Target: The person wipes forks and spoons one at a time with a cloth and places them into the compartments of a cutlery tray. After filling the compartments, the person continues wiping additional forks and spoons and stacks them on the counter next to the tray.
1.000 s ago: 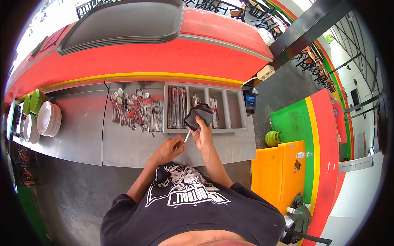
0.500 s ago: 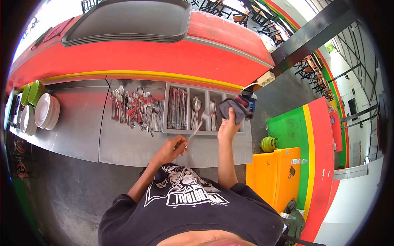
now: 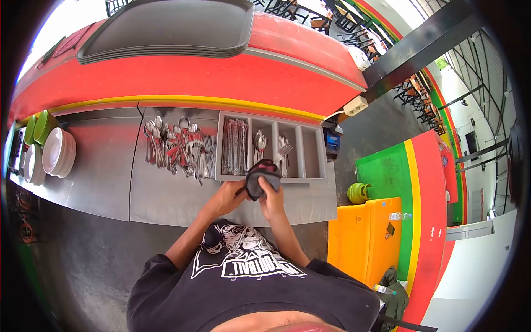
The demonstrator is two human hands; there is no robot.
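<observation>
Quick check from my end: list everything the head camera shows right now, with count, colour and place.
Cloth: one, dark grey with red trim, wrapped around a fork in both hands.
Fork: one, silver, tines sticking out of the cloth over the organiser.
Cutlery organiser: one, grey, four compartments, on the steel counter; rightmost looks empty.
Loose cutlery pile: many pieces, silver, left of the organiser.
Steel counter: one, grey.
Plates: a white stack, far left.
Trays: stacked, dark grey, on the red ledge.
Gas cylinder: one, green, on the floor.
Left hand: at the cloth.
Right hand: gripping the cloth.
</observation>
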